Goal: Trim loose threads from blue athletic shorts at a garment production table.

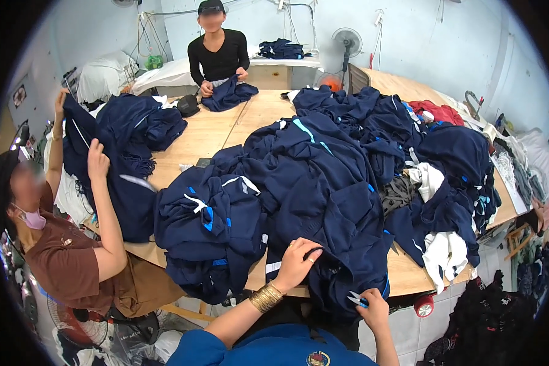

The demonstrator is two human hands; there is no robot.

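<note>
Nearest, the right hand (375, 308) grips small thread snips (355, 299) against the edge of a navy garment (341, 256) draped over the wooden table (210, 131); the left hand (296, 263), with gold bangles (266, 297) on its wrist, clutches a fold of the same cloth. Beyond, a heap of navy clothes (348, 152) covers the table. Farther off, two co-workers handle similar garments.

Matt navy cloth garments (323, 183), wooden table (201, 137)
</note>
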